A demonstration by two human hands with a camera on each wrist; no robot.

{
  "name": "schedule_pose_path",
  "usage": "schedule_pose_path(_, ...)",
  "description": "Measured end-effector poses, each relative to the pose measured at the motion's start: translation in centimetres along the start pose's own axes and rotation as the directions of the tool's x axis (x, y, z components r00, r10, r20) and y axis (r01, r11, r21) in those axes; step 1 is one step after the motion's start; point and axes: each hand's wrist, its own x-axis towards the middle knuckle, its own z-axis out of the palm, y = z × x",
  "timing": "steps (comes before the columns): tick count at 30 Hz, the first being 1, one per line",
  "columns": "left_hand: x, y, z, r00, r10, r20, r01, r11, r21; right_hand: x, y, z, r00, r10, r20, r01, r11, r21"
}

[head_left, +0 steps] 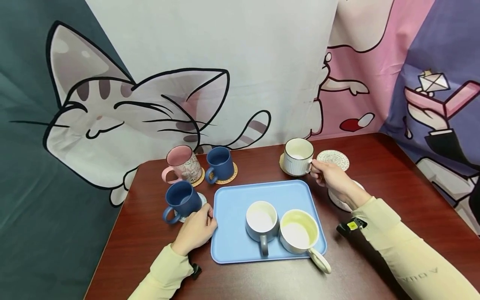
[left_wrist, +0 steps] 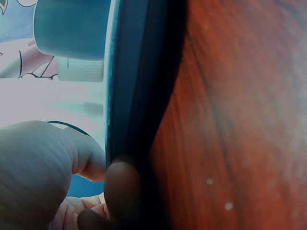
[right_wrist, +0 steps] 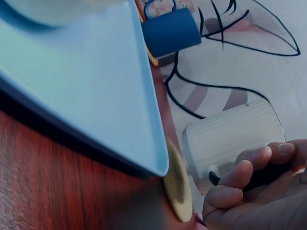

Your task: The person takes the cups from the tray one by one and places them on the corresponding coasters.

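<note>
Fingers of the right hand (head_left: 331,177) curl round the handle of the white ribbed mug (head_left: 298,157), which stands upright on a woven coaster (right_wrist: 176,184) just beyond the far right corner of the blue tray (head_left: 232,233). The right wrist view confirms the grip: fingertips (right_wrist: 261,155) wrapped over the dark handle, with the mug's body to the left of the hand, toward the tray. So the mug lies far and slightly left of the right hand, its handle pointing right into the palm; the left hand is well apart from it, across the tray.

The left hand (head_left: 196,229) rests at the tray's near left edge, fingers curled against the rim; the left wrist view shows a thumb (left_wrist: 86,158) on top of the edge and a fingertip beneath it, so it pinches the tray.

On the tray stand a grey mug (head_left: 261,223) and, touching it on the right, a cream mug (head_left: 300,233), handles pointing near. Left of the tray on the tabletop (head_left: 382,183) are a pink mug (head_left: 181,164) and two navy mugs (head_left: 219,163) on coasters. A bare round coaster (head_left: 333,159) lies just right of the ribbed mug.
</note>
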Motion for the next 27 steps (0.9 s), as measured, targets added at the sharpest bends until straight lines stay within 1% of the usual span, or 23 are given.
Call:
schedule_pose_path(6,0.0,0.1,0.1,1.0,0.007,0.0,-0.007,1.0,-0.002,1.1,0.6,-0.5,1.0,0.023,-0.016,-0.023,1.0,-0.004)
schedule_pose_path(15,0.0,0.2,0.2,1.0,0.017,-0.003,-0.017,1.0,-0.003,2.1,1.3,-0.9,0.999,0.025,-0.046,-0.025,1.0,-0.012)
schedule_pose_path(22,0.1,0.3,0.0,1.0,0.023,-0.012,-0.023,1.0,0.006,2.5,1.7,-1.3,1.0,0.002,-0.027,-0.004,0.999,-0.05)
schedule_pose_path(27,0.0,0.3,-0.1,1.0,0.023,-0.018,-0.022,1.0,0.012,2.6,1.7,-1.2,1.0,0.01,-0.028,-0.012,0.997,-0.075)
